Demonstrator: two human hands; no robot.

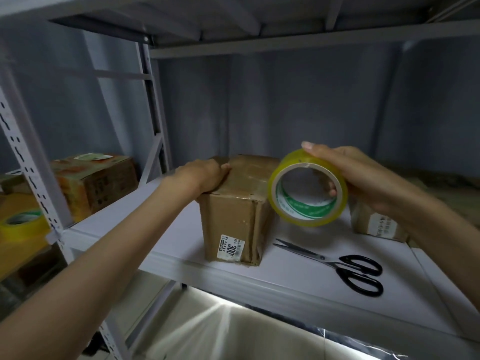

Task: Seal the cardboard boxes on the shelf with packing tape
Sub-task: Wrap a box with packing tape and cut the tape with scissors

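Observation:
A brown cardboard box (239, 211) with a white label stands on the white shelf (298, 276). My left hand (201, 176) rests on the box's top left edge, fingers curled over it. My right hand (361, 178) grips a roll of yellowish packing tape (307, 188) in the air just right of the box, thumb on the roll's top. A second cardboard box (376, 224) stands behind my right wrist, mostly hidden.
Black-handled scissors (342, 263) lie on the shelf in front of the second box. On the neighbouring rack at left sit another tape roll (22, 222) and a printed orange carton (98, 180). Grey uprights (28, 162) frame the left side.

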